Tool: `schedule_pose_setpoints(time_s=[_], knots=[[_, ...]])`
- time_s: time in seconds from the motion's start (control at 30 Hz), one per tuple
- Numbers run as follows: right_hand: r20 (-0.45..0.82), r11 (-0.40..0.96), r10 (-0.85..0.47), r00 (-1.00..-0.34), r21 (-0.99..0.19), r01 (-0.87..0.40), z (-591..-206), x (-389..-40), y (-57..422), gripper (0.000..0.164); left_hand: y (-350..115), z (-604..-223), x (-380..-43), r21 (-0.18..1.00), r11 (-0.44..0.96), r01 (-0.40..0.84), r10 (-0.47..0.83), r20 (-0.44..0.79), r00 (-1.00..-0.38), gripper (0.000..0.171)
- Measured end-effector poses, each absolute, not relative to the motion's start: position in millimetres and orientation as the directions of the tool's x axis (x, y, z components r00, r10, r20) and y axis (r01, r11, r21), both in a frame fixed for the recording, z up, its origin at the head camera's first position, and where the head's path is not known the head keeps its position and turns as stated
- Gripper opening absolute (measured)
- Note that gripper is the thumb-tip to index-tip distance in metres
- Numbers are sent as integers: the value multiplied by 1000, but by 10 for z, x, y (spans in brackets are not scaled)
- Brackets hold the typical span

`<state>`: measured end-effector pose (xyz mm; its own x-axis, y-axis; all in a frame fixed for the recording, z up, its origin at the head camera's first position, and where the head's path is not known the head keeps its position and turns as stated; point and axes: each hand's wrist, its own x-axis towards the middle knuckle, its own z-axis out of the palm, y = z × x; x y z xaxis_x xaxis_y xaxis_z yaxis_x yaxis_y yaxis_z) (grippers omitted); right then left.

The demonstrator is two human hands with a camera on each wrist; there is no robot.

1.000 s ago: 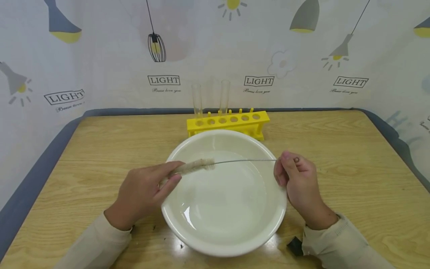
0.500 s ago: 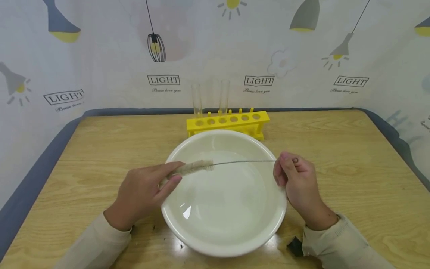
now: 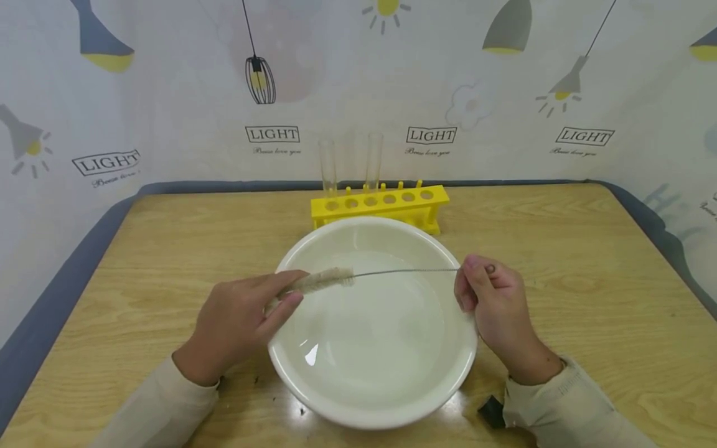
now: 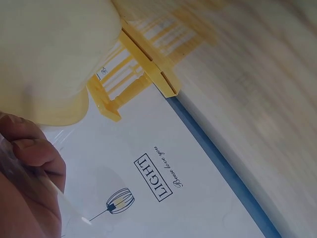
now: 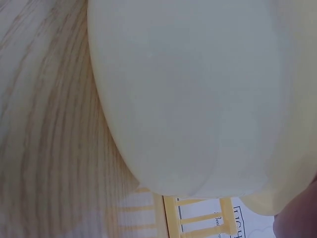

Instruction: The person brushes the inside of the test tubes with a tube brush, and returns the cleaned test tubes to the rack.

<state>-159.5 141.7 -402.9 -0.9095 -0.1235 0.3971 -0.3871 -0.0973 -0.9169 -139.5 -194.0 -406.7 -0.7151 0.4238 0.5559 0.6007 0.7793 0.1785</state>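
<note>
My left hand (image 3: 241, 320) is over the left rim of a white basin (image 3: 372, 420), its fingers round a clear test tube (image 4: 74, 208), mostly hidden in the hand. A test tube brush (image 3: 325, 280) stretches across above the basin, its pale bristles at my left thumb and fingers. My right hand (image 3: 498, 311) is near the right rim and pinches the brush's thin twisted-wire handle (image 3: 403, 270) close to its end loop. Only a bit of the right hand shows in the right wrist view. The basin looks to hold clear water, with glints on its surface.
Behind the basin stands a yellow test tube rack (image 3: 381, 198) with two clear test tubes (image 3: 373, 162) upright in it. A small black object (image 3: 492, 410) lies by the right sleeve. Beyond the wooden table (image 3: 588, 249) hangs a printed backdrop (image 3: 347, 87).
The right hand and the brush have shifted very slightly left, toward the left hand. The left hand, basin and rack look the same.
</note>
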Motion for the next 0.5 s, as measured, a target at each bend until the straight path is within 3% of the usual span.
schedule_pose_setpoints(time_s=[0.5], knots=[[408,47,-169,-897,-906,-421,-4033,-1578,1426,37,-1933,-4060,-1378,169,780,603,432,552,-713,31]])
